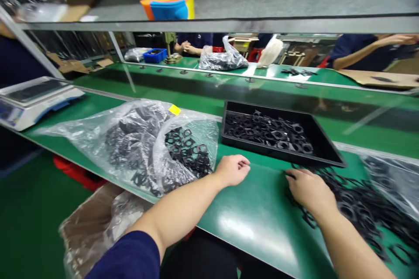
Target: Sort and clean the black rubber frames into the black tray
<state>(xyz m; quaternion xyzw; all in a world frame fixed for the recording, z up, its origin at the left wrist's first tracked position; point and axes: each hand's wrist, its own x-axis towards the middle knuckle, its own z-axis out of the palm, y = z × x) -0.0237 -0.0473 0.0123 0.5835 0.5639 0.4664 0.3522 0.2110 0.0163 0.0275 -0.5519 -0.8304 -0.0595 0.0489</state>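
Observation:
My left hand (234, 170) hovers over the green bench with its fingers curled together; whether anything small is inside them is hidden. My right hand (309, 187) is at the left edge of a loose pile of black ring-shaped parts (356, 205), fingers bent down and closed on a black ring part (290, 175), mostly covered by the hand. Left of my left hand lies a clear plastic bag (131, 135), its mouth open and black ring parts (188, 148) showing inside. Behind both hands sits a black tray (327, 148) holding many similar parts.
A white scale (39, 98) stands at the far left. Another clear bag (393, 183) lies at the right. Overhead, a shelf (278, 4) carries an orange-and-blue object (170, 4). A cardboard box (88, 231) is below the bench edge. Co-workers' hands (188, 48) show across the bench.

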